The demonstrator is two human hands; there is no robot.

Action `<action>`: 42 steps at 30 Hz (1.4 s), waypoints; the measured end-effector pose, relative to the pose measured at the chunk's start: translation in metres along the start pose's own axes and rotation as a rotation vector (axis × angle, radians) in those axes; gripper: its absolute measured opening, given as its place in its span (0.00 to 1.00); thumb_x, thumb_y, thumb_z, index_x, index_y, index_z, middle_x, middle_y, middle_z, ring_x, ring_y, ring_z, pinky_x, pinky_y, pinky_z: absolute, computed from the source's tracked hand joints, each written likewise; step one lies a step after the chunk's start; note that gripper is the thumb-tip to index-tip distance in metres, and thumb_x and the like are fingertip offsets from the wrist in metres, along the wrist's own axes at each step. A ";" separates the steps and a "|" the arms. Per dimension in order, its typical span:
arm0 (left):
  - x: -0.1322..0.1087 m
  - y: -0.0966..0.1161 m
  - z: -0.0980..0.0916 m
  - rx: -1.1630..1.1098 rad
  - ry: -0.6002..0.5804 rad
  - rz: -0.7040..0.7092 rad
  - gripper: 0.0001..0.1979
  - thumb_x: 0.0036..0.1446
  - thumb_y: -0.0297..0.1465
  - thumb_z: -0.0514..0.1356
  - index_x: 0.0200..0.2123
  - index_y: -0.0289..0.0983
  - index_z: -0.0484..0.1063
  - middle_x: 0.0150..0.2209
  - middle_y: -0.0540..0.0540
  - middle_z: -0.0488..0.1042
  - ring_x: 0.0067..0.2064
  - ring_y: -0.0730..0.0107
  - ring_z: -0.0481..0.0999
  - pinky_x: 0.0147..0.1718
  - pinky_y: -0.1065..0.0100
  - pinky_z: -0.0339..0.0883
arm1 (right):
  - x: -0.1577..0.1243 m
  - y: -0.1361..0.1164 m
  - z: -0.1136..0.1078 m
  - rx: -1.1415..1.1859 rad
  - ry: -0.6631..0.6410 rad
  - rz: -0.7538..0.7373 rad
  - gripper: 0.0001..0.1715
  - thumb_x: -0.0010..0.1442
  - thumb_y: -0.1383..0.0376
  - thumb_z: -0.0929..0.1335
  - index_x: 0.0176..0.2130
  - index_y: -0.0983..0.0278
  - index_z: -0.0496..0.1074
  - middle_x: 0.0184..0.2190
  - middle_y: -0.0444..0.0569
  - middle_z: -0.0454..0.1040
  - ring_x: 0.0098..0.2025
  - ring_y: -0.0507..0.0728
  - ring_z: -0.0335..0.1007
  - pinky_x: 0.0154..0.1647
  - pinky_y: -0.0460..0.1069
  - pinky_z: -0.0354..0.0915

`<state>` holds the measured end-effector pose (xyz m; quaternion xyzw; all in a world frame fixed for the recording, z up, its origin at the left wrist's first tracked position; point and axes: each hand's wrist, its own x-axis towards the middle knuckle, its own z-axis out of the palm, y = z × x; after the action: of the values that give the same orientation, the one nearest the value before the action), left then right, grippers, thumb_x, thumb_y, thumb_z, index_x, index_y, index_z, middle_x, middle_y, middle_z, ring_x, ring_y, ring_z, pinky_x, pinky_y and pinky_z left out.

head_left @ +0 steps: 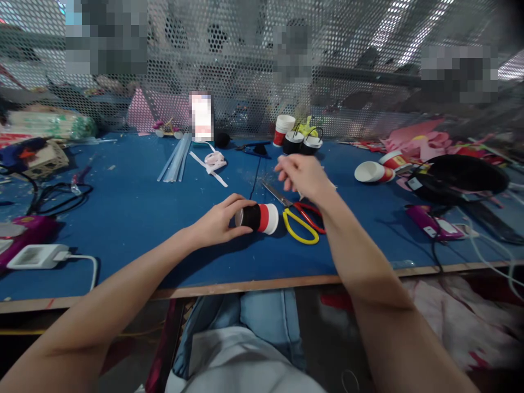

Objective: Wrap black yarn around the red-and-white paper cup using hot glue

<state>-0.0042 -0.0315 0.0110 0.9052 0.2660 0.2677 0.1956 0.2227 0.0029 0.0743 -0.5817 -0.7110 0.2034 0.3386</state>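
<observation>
A paper cup [268,219] lies on its side near the front of the blue table, with a red band and a black wrapped part. My left hand [221,221] is closed around its black end. Above the table to the right, my right hand [302,176] has its fingers curled in; whatever may be between them is hidden. Below that hand, scissors [301,226] with one yellow and one red handle lie just right of the cup, their blades pointing to the back left. A thin black cord [256,177] runs from the cup toward the back.
At the back stand a stack of paper cups [285,124] and black-wrapped cups [292,143]. White ribbon [215,161] and clear glue sticks [175,161] lie left of centre. Tipped cups [370,172] and a black pan-like object [462,177] are at right. A white plug [39,256] sits at left.
</observation>
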 end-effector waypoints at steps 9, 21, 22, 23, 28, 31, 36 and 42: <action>0.000 -0.005 -0.002 0.008 0.047 -0.060 0.25 0.54 0.36 0.60 0.53 0.36 0.60 0.49 0.38 0.65 0.48 0.60 0.69 0.46 0.59 0.67 | 0.018 0.087 -0.047 -0.632 -0.009 0.250 0.12 0.50 0.60 0.67 0.28 0.68 0.72 0.27 0.57 0.73 0.32 0.63 0.70 0.32 0.53 0.62; 0.000 -0.009 -0.006 -0.001 0.079 -0.045 0.25 0.52 0.33 0.62 0.53 0.37 0.60 0.50 0.39 0.65 0.50 0.59 0.69 0.49 0.57 0.66 | -0.008 0.074 -0.033 -0.060 0.317 0.272 0.24 0.44 0.68 0.68 0.43 0.68 0.65 0.37 0.55 0.73 0.36 0.59 0.70 0.37 0.52 0.64; 0.001 -0.010 -0.007 -0.004 0.084 -0.039 0.25 0.52 0.33 0.62 0.53 0.37 0.61 0.50 0.39 0.65 0.51 0.59 0.68 0.49 0.57 0.65 | -0.012 0.069 -0.033 0.055 0.241 0.232 0.21 0.44 0.68 0.68 0.41 0.66 0.65 0.33 0.51 0.73 0.33 0.57 0.69 0.36 0.52 0.65; 0.001 -0.011 -0.007 -0.008 0.087 -0.034 0.25 0.52 0.32 0.62 0.53 0.37 0.61 0.50 0.39 0.65 0.52 0.58 0.68 0.50 0.56 0.65 | -0.016 0.063 -0.032 0.153 0.139 0.190 0.17 0.45 0.67 0.68 0.39 0.65 0.66 0.30 0.48 0.72 0.30 0.55 0.69 0.35 0.52 0.65; 0.001 -0.018 -0.010 -0.039 0.100 -0.036 0.25 0.50 0.28 0.63 0.52 0.38 0.62 0.51 0.39 0.64 0.54 0.57 0.66 0.52 0.55 0.63 | -0.033 0.038 -0.018 0.339 -0.189 0.134 0.18 0.48 0.60 0.71 0.37 0.63 0.63 0.28 0.46 0.72 0.27 0.54 0.69 0.30 0.52 0.68; 0.001 -0.021 -0.011 -0.078 0.112 -0.064 0.25 0.50 0.29 0.63 0.52 0.38 0.62 0.50 0.40 0.65 0.53 0.58 0.67 0.51 0.57 0.65 | -0.039 0.029 -0.009 0.403 -0.193 0.087 0.22 0.49 0.59 0.70 0.41 0.63 0.62 0.30 0.48 0.72 0.28 0.55 0.71 0.28 0.52 0.68; 0.000 -0.024 -0.010 -0.164 0.119 -0.139 0.25 0.49 0.30 0.64 0.51 0.38 0.63 0.49 0.41 0.65 0.48 0.61 0.70 0.44 0.61 0.70 | -0.044 0.023 -0.007 0.332 -0.220 0.069 0.16 0.52 0.57 0.69 0.38 0.64 0.66 0.27 0.46 0.72 0.24 0.53 0.69 0.28 0.51 0.67; 0.000 -0.026 -0.009 -0.220 0.118 -0.162 0.24 0.49 0.31 0.64 0.51 0.38 0.63 0.48 0.41 0.66 0.47 0.62 0.70 0.44 0.60 0.69 | -0.048 0.010 -0.015 0.124 -0.265 0.069 0.14 0.53 0.56 0.67 0.35 0.63 0.73 0.17 0.43 0.67 0.21 0.53 0.66 0.25 0.49 0.63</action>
<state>-0.0192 -0.0091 0.0056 0.8364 0.3183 0.3314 0.2987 0.2443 -0.0431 0.0657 -0.5517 -0.7151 0.3335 0.2701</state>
